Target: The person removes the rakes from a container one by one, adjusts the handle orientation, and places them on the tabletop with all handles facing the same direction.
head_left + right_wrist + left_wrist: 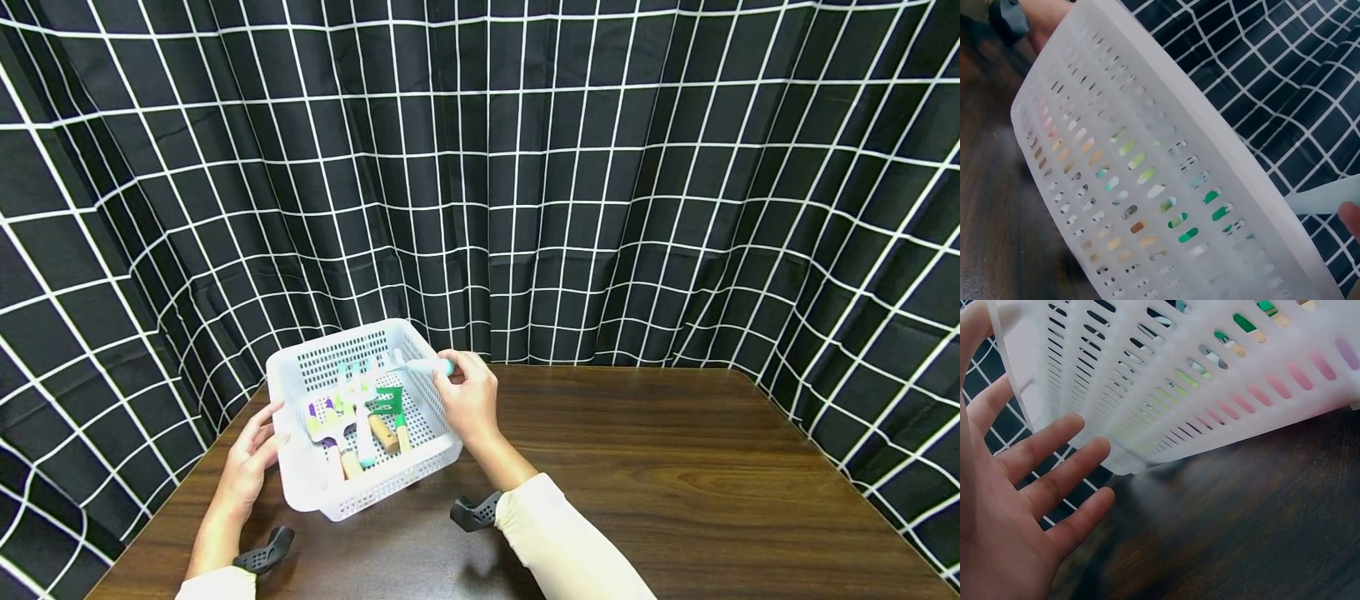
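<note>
A white slotted plastic basket [396, 482] stands on the table, full of small utensils. The thumb and index finger of my left hand [251, 457] touch its left rim, while the other fingers [1054, 478] spread out nearly straight beside the wall. Over the far right corner, my right hand [471, 396] pinches a slim pale-blue utensil [423, 366] with a teal end; its head is too small to make out. Inside lie a green scraper [387, 401], a wooden handle [384, 435], a white-handled tool with a teal tip [364, 435] and a pale spatula-like piece [330, 428].
The brown wooden table [660, 475] extends to the right of the basket. Behind it hangs a black curtain [570, 208] with a white grid. A dark wrist band [476, 511] sits at the right sleeve, another [265, 552] at the left.
</note>
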Demonstrator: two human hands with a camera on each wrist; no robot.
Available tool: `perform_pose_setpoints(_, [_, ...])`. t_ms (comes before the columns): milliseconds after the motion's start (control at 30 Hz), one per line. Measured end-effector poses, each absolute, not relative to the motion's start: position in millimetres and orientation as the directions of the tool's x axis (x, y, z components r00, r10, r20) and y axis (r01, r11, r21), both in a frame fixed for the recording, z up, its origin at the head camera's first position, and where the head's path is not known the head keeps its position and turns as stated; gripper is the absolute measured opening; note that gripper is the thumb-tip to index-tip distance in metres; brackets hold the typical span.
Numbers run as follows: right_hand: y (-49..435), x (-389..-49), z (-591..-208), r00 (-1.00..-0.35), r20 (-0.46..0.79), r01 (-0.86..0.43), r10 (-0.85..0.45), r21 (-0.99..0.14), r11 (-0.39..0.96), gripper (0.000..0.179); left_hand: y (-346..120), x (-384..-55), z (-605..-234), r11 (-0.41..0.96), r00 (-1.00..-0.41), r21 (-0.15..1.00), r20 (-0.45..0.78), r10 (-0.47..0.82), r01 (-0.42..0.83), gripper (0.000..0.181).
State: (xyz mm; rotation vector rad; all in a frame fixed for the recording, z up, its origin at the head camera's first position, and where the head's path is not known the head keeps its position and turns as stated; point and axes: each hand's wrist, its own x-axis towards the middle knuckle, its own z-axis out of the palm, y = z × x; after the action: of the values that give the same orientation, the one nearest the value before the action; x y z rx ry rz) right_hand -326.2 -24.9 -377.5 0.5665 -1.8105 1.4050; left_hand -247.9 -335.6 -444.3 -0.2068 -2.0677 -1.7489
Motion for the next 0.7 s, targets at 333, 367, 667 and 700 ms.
perform_pose_setpoints(333, [0, -317, -368, -0.536, 0.821, -0.785, 0.196, -0.570, 0.241, 0.022, -336, -250, -446, 0.178, -0.895, 0.904, 0.416, -0.162, 0.388, 0.046])
perform_pose_setpoints(367, [2, -313, -364, -0.527, 0.826, -0.791, 0.198, -0.562, 0.241, 0.022, -336, -250, -446, 0.179, -0.893, 0.903, 0.419, -0.162, 0.391, 0.046])
perform_pose_setpoints(667, [29, -298, -356, -0.509, 0.822, -0.783, 0.254, -0.565, 0.260, 0.020, -337, -250, -446, 0.167, -0.894, 0.903, 0.421, -0.153, 0.396, 0.046])
perform_pose_setpoints(700, [32, -301, -361, -0.513, 0.818, -0.778, 0.260, -0.571, 0.261, 0.020, -337, -250, -446, 0.163, -0.894, 0.903, 0.421, -0.154, 0.397, 0.046])
